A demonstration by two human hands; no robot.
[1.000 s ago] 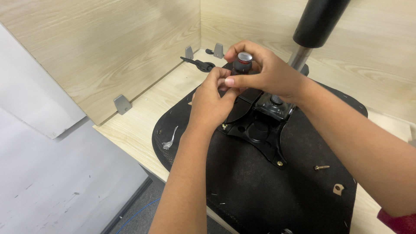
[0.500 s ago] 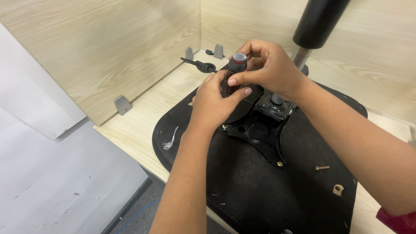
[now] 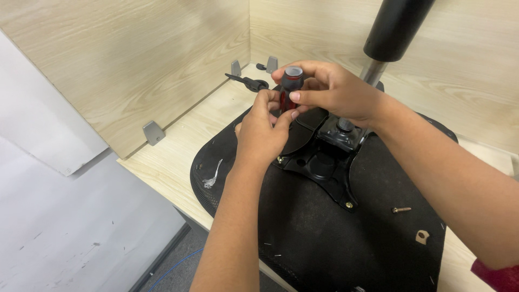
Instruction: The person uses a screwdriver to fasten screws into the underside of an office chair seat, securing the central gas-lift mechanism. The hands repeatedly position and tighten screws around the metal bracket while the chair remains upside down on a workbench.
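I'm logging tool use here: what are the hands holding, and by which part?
A screwdriver, upright. The right hand pinches the top of its red-and-black handle; the left hand grips the handle lower down.

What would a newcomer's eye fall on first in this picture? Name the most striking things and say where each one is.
At the centre, the left hand and right hand both grip an upright screwdriver with a red and black handle. Beneath them an upturned black chair seat lies on a light wooden table, with a black metal plate on its underside. A loose screw lies on the seat to the right.
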